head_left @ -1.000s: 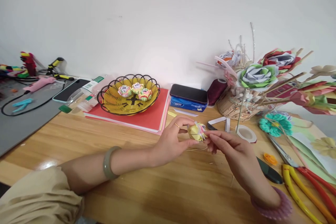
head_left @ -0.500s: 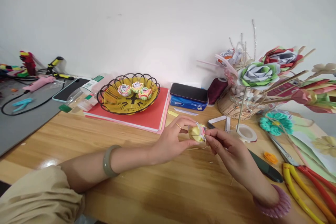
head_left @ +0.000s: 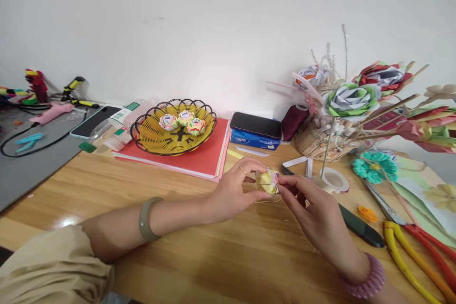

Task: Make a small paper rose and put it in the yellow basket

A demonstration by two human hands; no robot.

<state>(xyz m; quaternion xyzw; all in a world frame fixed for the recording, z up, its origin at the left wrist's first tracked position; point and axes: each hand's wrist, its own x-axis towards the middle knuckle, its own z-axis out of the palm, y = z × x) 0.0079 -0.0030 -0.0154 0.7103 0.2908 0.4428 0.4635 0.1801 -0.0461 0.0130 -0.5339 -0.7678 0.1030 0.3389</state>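
Between the thumb and fingers of my left hand (head_left: 237,185) is a small folded-paper flower (head_left: 267,181), pale yellow outside with pink and white petals showing. My right hand (head_left: 317,209) pinches at the flower's right side with thumb and forefinger. A thin dark line, perhaps a needle or thread, crosses the yellow paper; my fingers hide its ends. A pale thread loops on the table just under the flower. Three similar paper flowers (head_left: 185,122) lie in a yellow woven basket (head_left: 153,140) beyond my left hand.
Behind the hands, a phone (head_left: 256,125) rests on a blue tissue pack (head_left: 254,140). To the right are a tape roll (head_left: 334,180), a green-handled cutter (head_left: 361,228), large scissors (head_left: 388,209) and paper roses in a wooden pot (head_left: 313,145). A pink glue gun (head_left: 53,113) lies far left.
My right hand has shifted slightly and turned, with its wrist a little farther left. The flower has tilted slightly; my left hand stays almost still.
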